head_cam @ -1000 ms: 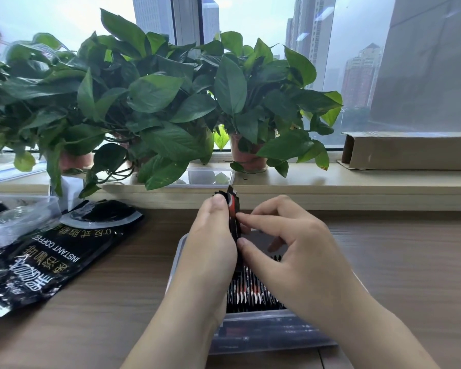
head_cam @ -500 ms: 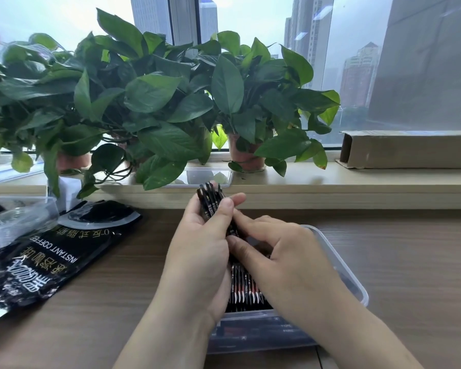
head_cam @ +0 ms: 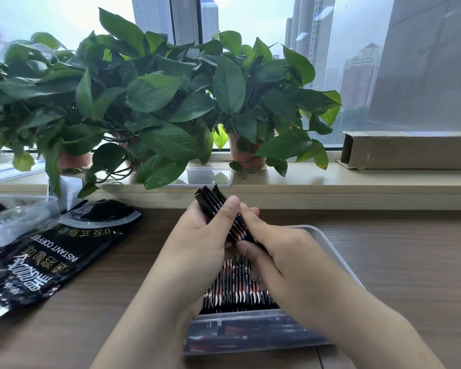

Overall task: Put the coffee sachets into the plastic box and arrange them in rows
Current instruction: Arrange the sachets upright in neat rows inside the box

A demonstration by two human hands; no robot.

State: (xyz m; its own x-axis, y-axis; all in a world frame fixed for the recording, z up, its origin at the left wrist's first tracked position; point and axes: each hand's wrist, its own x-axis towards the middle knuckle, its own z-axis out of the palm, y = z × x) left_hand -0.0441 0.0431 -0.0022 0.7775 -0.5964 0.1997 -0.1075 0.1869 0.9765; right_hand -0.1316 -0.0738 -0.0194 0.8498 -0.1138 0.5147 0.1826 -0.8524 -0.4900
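We locate the plastic box (head_cam: 339, 258) near the middle of the wooden table (head_cam: 415, 267), with its long sides running from near to far. A row of sachets (head_cam: 237, 290) stands on edge inside it, packed side by side against the near wall. The far part of the box interior is hidden behind the hands.

Above the box, both hands hold a bundle of coffee sachets (head_cam: 210, 199), tilted so that its top end leans far and left.
- The left hand (head_cam: 197, 246) grips the bundle from the left, with the thumb laid across its near face. The other fingers are behind it and we cannot see them.
- The right hand (head_cam: 282, 254) meets the bundle from the right. Its fingers are curled, and its fingertips (head_cam: 244, 246) pinch the lower end of the bundle.

To the left, a black instant coffee bag (head_cam: 51, 254) lies flat on the table, and a clear plastic container (head_cam: 19, 222) rests partly on its far end. On the windowsill (head_cam: 357, 183) stand potted plants (head_cam: 157, 102), a small clear tub (head_cam: 210, 177) and, at the right, a cardboard box (head_cam: 410, 150).
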